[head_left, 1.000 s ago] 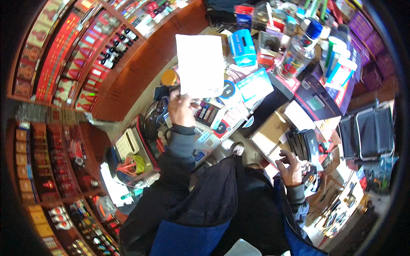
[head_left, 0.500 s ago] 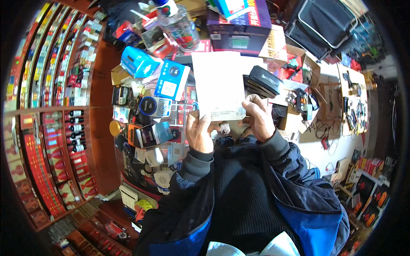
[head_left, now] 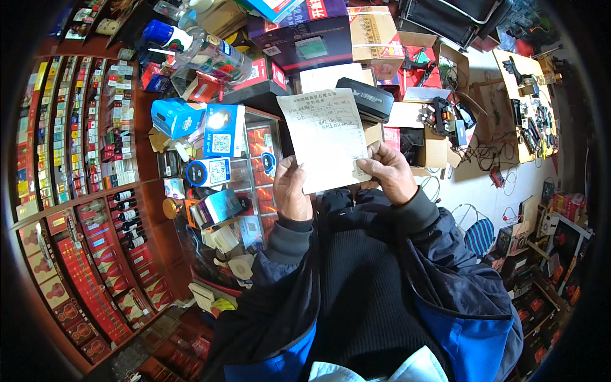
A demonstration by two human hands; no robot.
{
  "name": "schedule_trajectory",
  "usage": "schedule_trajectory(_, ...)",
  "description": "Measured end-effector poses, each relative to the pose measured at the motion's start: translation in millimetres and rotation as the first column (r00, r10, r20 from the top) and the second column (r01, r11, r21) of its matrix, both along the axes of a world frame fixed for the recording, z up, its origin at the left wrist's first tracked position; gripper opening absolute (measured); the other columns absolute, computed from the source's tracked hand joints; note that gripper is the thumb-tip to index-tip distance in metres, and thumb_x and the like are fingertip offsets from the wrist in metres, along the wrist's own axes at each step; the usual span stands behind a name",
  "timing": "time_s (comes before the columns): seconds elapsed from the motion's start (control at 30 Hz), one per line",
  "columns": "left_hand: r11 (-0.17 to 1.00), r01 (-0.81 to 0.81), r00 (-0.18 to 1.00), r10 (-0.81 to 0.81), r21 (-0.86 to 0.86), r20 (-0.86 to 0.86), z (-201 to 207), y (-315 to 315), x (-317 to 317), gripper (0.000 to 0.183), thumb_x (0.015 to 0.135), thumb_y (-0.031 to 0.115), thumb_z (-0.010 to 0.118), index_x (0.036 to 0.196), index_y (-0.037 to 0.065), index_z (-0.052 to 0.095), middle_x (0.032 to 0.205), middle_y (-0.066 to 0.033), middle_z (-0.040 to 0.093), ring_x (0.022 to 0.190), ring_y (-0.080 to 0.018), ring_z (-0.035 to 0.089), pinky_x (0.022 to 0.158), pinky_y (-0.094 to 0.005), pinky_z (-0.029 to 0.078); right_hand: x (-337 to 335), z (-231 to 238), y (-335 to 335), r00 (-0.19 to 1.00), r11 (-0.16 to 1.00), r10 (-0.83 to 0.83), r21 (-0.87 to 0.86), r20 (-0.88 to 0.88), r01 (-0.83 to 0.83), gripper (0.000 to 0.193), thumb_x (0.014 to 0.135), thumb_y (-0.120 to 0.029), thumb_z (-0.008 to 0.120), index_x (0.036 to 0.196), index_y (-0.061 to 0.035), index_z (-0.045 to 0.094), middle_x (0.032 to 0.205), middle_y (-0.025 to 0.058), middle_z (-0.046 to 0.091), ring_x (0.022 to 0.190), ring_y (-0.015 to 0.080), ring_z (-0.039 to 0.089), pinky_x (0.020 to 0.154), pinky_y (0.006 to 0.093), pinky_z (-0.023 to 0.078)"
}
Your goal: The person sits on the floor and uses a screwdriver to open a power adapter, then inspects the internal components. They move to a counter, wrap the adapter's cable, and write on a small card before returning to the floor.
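A white paper form [head_left: 328, 149] with printed lines and handwriting is held up in front of me. Its lower left edge is pinched by my left hand [head_left: 293, 193], thumb on top. My right hand [head_left: 389, 172] grips the lower right edge, the thumb lying on the face of the sheet and the other fingers partly hidden behind it. Beyond the sheet's upper right corner lies a black case [head_left: 366, 99]. Left of the sheet, a glass-topped counter [head_left: 259, 143] shows red packs under it.
At the left stand a blue box [head_left: 177, 118], a blue code placard [head_left: 224, 130] and a clear plastic bottle [head_left: 219, 58]. A purple carton [head_left: 302, 41] is at the back. Shelves of small packs [head_left: 83, 121] line the far left; a wooden table with tools [head_left: 531, 114] is at right.
The paper's exposure has dimmed, so its writing now shows, and its top has dropped slightly. The view has shifted, moving the counter items leftward. Both hands keep their hold.
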State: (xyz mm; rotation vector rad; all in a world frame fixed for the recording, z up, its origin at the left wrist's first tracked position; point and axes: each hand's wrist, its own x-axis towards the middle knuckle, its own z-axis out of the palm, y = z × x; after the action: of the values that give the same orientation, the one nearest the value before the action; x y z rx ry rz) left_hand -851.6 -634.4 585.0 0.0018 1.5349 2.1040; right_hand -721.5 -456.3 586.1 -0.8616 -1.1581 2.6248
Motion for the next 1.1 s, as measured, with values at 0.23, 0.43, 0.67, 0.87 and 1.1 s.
schedule_trajectory(0.23, 0.999, 0.018, 0.999, -0.017, -0.036, 0.03, -7.6, 11.2, 13.9, 0.009, 0.095, 0.002, 0.064, 0.103, 0.0, 0.066, 0.099, -0.0072, 0.071, 0.092, -0.0136, 0.066, 0.089, -0.0288, 0.053, 25.0, -24.7, 18.6, 0.997, 0.998, 0.034, -0.048, 0.065, -0.031, 0.016, 0.096, -0.012, 0.073, 0.101, -0.003, 0.061, 0.084, 0.009, 0.071, 0.058, 0.0136, 0.069, 0.052, 0.0223, 0.056)
schedule_trajectory(0.43, 0.999, 0.039, 0.999, -0.039, -0.01, 0.019, -20.4, 16.1, 8.1, 0.006, 0.095, 0.002, 0.065, 0.101, 0.001, 0.066, 0.097, -0.0045, 0.07, 0.09, -0.012, 0.064, 0.088, -0.0276, 0.051, 30.9, -21.0, 16.6, 0.99, 1.0, 0.018, 0.015, 0.141, -0.021, 0.014, 0.095, -0.008, 0.072, 0.102, -0.0052, 0.061, 0.083, 0.0055, 0.07, 0.064, 0.0135, 0.067, 0.058, 0.0244, 0.056)
schedule_trajectory(0.67, 0.995, 0.067, 0.997, -0.07, -0.073, -0.038, -31.2, 7.0, -10.2, 0.008, 0.094, 0.005, 0.064, 0.1, 0.0, 0.067, 0.094, -0.0048, 0.068, 0.089, -0.0129, 0.061, 0.087, -0.0297, 0.049, 25.7, -11.7, -3.0, 0.98, 0.994, -0.103, 0.038, 0.169, 0.098, 0.014, 0.096, -0.011, 0.07, 0.104, -0.0053, 0.06, 0.084, 0.0048, 0.068, 0.064, 0.0129, 0.066, 0.062, 0.0251, 0.056)
schedule_trajectory(0.87, 0.994, 0.074, 0.997, -0.073, -0.084, 0.007, -32.3, -8.7, -27.2, 0.011, 0.094, 0.009, 0.065, 0.1, 0.0, 0.067, 0.093, -0.0064, 0.068, 0.088, -0.0145, 0.062, 0.087, -0.031, 0.05, 17.0, -3.0, -18.6, 0.975, 0.992, -0.111, 0.072, 0.192, 0.099, 0.02, 0.096, -0.014, 0.071, 0.106, -0.0035, 0.057, 0.083, 0.0047, 0.066, 0.068, 0.0126, 0.064, 0.063, 0.0252, 0.052)
schedule_trajectory(1.1, 0.989, 0.104, 0.995, -0.102, -0.101, 0.02, -39.1, -27.0, -42.3, 0.011, 0.094, 0.009, 0.065, 0.1, 0.0, 0.066, 0.094, -0.0065, 0.068, 0.09, -0.0151, 0.062, 0.088, -0.0311, 0.05, 15.2, -7.1, -36.9, 0.968, 0.977, -0.197, 0.112, 0.158, 0.181, 0.015, 0.099, -0.013, 0.067, 0.108, -0.0041, 0.058, 0.084, 0.0028, 0.064, 0.073, 0.0112, 0.065, 0.067, 0.0255, 0.056)
